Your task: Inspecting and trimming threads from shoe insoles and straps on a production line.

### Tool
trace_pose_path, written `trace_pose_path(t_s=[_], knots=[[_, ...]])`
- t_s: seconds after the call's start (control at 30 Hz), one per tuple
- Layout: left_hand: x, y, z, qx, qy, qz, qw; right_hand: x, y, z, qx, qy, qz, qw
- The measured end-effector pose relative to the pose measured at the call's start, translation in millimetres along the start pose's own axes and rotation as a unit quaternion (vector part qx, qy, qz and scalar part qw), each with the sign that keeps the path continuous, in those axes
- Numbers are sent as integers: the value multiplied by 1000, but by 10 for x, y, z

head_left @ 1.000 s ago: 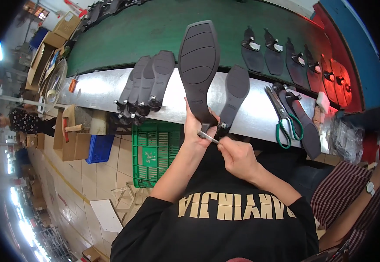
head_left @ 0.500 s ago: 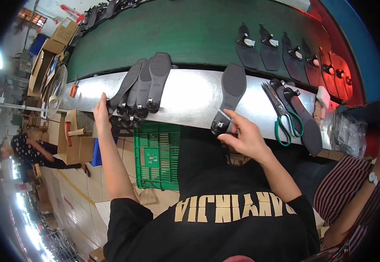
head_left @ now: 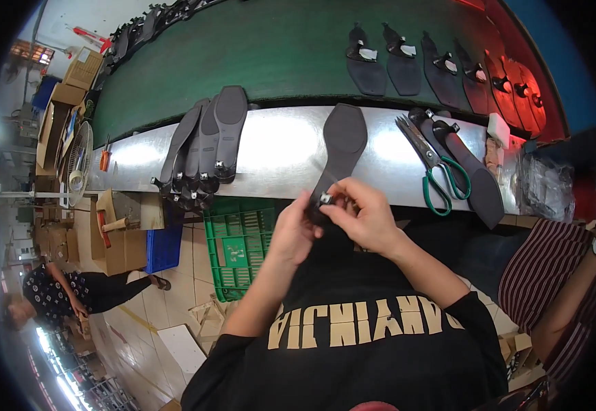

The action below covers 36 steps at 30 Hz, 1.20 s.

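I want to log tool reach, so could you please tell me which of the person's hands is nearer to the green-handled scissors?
The right hand is nearer the green-handled scissors, which lie up and to its right on the metal ledge. The left hand is farther off, beyond the right hand.

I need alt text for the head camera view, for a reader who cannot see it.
Both hands, left hand and right hand, pinch the heel end of a dark shoe sole lying on a metal bench. More soles and green-handled scissors lie alongside.
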<state>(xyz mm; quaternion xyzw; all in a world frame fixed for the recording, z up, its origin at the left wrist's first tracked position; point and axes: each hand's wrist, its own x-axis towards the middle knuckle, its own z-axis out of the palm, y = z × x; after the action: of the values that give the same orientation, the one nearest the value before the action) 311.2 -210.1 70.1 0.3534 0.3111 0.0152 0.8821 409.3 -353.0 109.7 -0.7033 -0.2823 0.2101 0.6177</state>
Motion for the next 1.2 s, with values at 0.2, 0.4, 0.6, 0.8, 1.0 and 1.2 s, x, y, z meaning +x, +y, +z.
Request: trace_pose_path(t_s=[0.2, 0.4, 0.6, 0.8, 1.0, 1.2], knots=[[51, -166, -21, -127, 60, -59, 988, -343, 357, -235, 47, -28, 112, 992], [118, -247, -11, -182, 97, -130, 970, -464, 399, -55, 235, -158, 287, 915], [41, -202, 47, -169, 89, -108, 976, -447, 470, -19, 223, -83, 185, 954], [79, -155, 180, 94, 149, 192, 965, -353, 215, -230, 302, -168, 323, 881], [49, -136, 196, 239, 130, 376, 886, -386, 153, -149, 361, -224, 297, 855], [18, -29, 248, 291, 136, 447, 835, -270, 147, -264, 493, -200, 288, 796]])
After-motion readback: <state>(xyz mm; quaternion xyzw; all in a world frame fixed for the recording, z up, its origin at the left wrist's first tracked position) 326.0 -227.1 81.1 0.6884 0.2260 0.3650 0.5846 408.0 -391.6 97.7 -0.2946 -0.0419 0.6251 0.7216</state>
